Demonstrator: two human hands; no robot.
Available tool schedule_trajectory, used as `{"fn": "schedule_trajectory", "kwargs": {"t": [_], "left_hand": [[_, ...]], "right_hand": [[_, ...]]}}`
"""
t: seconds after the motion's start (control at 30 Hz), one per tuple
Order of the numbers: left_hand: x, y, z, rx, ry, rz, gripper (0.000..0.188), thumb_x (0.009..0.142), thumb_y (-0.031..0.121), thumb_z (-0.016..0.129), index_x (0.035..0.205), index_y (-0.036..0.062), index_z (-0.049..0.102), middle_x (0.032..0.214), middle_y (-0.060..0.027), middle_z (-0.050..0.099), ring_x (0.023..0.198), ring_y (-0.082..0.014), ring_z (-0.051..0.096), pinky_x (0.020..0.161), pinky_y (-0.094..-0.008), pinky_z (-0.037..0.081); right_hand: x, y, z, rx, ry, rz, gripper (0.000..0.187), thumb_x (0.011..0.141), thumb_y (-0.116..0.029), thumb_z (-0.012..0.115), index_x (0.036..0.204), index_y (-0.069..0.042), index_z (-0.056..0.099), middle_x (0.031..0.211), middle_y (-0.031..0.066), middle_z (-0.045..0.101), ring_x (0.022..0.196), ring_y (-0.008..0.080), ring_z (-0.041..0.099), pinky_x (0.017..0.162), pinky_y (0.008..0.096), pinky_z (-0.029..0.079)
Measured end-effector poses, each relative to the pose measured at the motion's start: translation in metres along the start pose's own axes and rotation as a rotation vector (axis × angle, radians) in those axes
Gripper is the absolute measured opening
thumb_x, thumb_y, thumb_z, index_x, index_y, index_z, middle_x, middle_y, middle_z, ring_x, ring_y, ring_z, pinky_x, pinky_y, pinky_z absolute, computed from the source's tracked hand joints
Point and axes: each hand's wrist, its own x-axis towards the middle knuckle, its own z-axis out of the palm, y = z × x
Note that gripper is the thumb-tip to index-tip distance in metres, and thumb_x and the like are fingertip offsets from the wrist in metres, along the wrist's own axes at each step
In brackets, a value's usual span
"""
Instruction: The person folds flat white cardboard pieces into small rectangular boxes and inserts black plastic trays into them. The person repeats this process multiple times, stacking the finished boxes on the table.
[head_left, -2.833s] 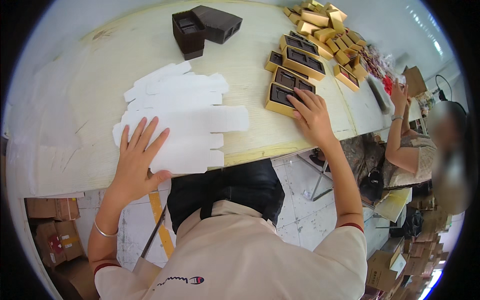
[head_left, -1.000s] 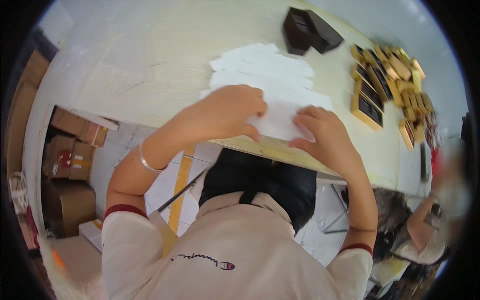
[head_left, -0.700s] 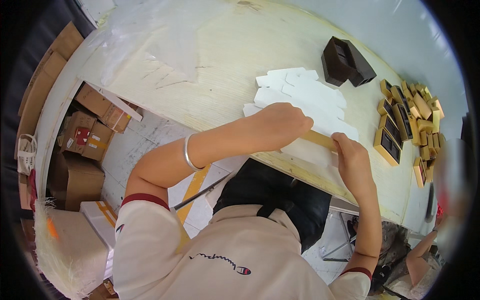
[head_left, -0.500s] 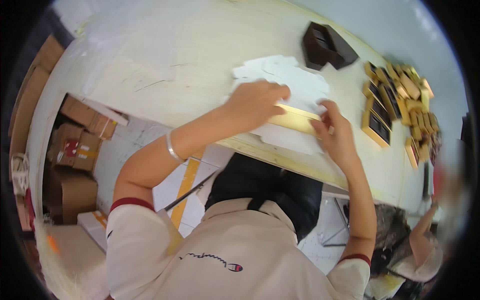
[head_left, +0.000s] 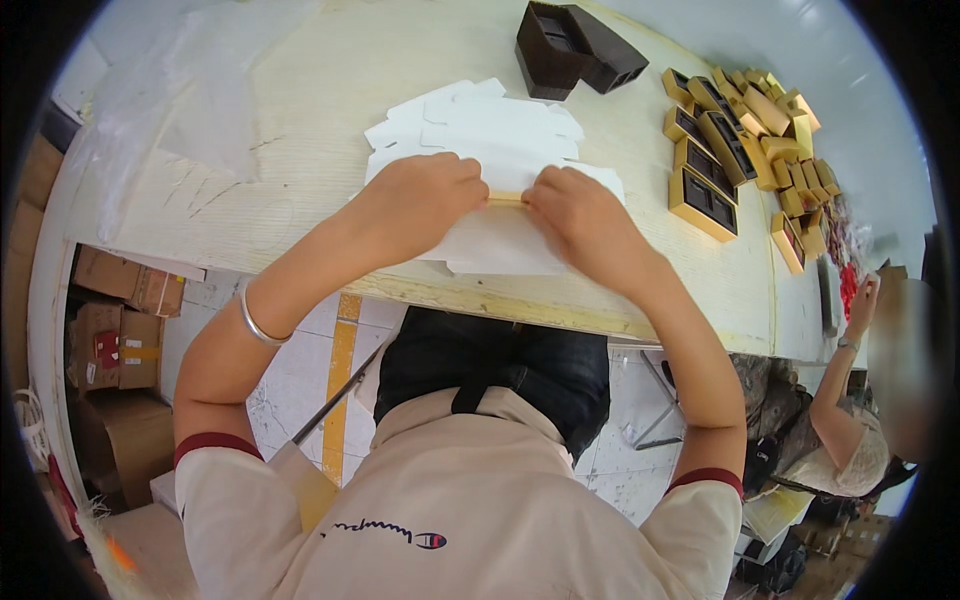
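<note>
My left hand (head_left: 432, 200) and my right hand (head_left: 585, 215) are side by side over a stack of white die-cut card blanks (head_left: 480, 130). Both have their fingers pinched on a gold-faced card blank (head_left: 508, 197), of which a narrow gold strip shows between the fingertips. White card extends from under the hands toward the table's near edge; whether it belongs to the held blank I cannot tell. My fingers hide most of the fold.
Two dark brown boxes (head_left: 553, 55) stand beyond the blanks. At right are several gold boxes with black inserts (head_left: 704, 204), and further gold boxes lie heaped behind. Clear plastic sheeting (head_left: 215, 120) covers the far left. Cardboard cartons (head_left: 118, 345) sit below. Another person's arm (head_left: 838, 390) is at far right.
My hands have drawn closer together and both now pinch the blank. Its broad gold face has shrunk to a thin strip. The head view has shifted, so the table's contents appear further left.
</note>
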Motion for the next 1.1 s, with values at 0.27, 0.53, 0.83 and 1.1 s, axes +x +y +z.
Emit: {"fn": "schedule_trajectory", "kwargs": {"t": [0.27,0.53,0.83,1.1], "left_hand": [[0.024,-0.016,0.009,0.072,-0.107,-0.244,0.012,0.085,0.007,0.055,0.093,0.0031,0.063,0.092,-0.0107,0.062,0.088,-0.0294,0.058,0.071,-0.0381,0.048],[0.004,0.053,-0.024,-0.765,0.425,-0.440,0.059,0.091,0.035,0.060,0.138,0.0063,0.038,0.107,-0.0090,0.055,0.093,-0.0196,0.054,0.075,-0.0311,0.047],[0.006,0.032,-0.027,-0.919,0.274,-0.523,0.035,0.098,0.021,0.043,0.127,0.0013,0.047,0.089,-0.0055,0.055,0.080,-0.0104,0.052,0.070,-0.0274,0.045],[0.032,-0.003,-0.029,-0.503,-0.149,-0.270,0.030,0.093,0.020,0.053,0.117,0.0026,0.057,0.087,-0.0079,0.057,0.083,-0.0168,0.054,0.073,-0.0285,0.045]], "right_hand": [[0.038,0.010,-0.002,0.164,-0.167,0.277,0.011,0.085,-0.009,0.056,0.083,0.001,0.061,0.079,0.0187,0.064,0.078,0.0367,0.060,0.070,0.0439,0.047],[0.021,-0.018,-0.039,0.077,0.378,0.363,0.010,0.082,-0.012,0.063,0.081,-0.002,0.061,0.076,0.0157,0.061,0.073,0.0340,0.060,0.066,0.0409,0.048],[-0.035,-0.061,-0.050,-0.077,0.297,-0.213,0.047,0.073,-0.024,0.069,0.116,-0.006,0.060,0.122,0.0128,0.057,0.113,0.0303,0.055,0.100,0.0465,0.038],[-0.047,-0.033,-0.024,-0.193,0.167,-0.208,0.024,0.074,-0.017,0.069,0.096,-0.008,0.067,0.103,0.0093,0.064,0.096,0.0219,0.060,0.085,0.0400,0.044]]}}
